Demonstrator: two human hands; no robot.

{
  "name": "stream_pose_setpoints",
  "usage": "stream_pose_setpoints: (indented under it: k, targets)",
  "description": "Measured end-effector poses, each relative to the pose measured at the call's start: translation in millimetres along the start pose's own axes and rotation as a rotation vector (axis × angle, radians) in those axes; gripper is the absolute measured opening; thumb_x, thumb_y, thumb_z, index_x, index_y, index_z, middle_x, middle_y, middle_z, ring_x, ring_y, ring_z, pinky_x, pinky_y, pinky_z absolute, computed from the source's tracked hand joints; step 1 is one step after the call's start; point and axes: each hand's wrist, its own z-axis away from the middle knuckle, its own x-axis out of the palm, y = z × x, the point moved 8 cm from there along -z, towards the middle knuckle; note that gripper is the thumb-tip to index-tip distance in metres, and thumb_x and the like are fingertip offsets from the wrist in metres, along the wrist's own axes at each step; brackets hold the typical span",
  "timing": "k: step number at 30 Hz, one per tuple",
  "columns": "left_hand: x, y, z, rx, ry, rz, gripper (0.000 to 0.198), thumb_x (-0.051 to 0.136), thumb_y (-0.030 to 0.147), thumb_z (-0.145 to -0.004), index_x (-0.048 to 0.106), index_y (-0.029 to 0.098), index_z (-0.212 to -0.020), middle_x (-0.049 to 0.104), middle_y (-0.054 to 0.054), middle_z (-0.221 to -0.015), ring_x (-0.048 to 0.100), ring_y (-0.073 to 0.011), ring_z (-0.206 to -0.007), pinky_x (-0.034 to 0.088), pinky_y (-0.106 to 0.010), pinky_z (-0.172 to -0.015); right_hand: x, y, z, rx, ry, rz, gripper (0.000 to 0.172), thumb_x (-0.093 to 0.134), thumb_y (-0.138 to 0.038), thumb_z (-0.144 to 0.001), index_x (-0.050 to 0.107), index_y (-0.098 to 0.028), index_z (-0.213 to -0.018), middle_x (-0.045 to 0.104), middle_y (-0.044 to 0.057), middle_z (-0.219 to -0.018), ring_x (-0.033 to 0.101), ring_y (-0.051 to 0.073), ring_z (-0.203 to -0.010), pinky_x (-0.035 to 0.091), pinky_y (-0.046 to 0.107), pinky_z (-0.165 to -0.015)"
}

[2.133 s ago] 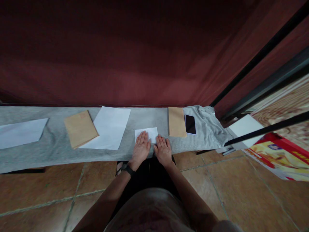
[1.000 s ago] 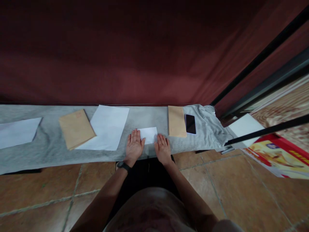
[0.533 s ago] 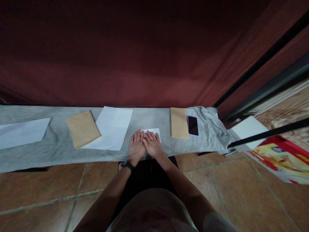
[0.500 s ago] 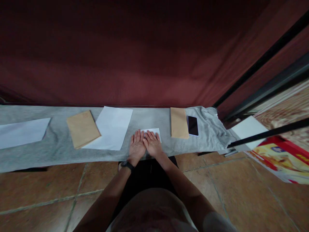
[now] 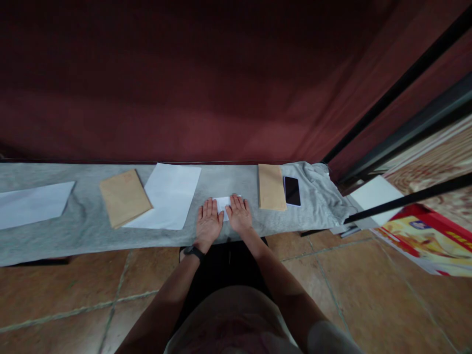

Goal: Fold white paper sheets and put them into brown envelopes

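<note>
A small folded white paper (image 5: 223, 203) lies flat on the grey cloth in front of me, partly covered by both hands. My left hand (image 5: 209, 222) rests palm down on its left end, fingers stretched out; a dark watch is on that wrist. On the paper's right end my right hand (image 5: 239, 215) lies flat as well, fingers extended. Between the hands a strip of the paper shows. Left of them is a large white sheet (image 5: 173, 194), with a stack of brown envelopes (image 5: 125, 197) overlapping its lower left edge.
The grey cloth (image 5: 221, 179) covers a long narrow bench against a dark red surface. To the right lie more brown envelopes (image 5: 272, 187) and a phone (image 5: 292, 191). White paper (image 5: 35, 204) lies far left. A red and yellow box (image 5: 429, 238) and a dark bar (image 5: 413, 197) are at right.
My right hand has slid right across the paper, away from my left hand, uncovering its middle. My left hand stays almost in place.
</note>
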Motion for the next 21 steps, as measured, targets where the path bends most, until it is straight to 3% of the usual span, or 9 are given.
stream_pose_setpoints:
  k: [21]
  targets:
    - [-5.1,-19,7,-0.084,0.077,0.009,0.065,0.028,0.037,-0.102,0.034,0.002,-0.156,0.036,-0.02,-0.162,0.029,-0.0289,-0.153,0.019,-0.05,-0.126,-9,22,16,0.061,0.056,0.074,0.058,0.032,-0.041,-0.108,0.037,-0.01,-0.157,0.038,0.015,-0.161,0.038,0.032,-0.148,0.025,0.052,-0.122]
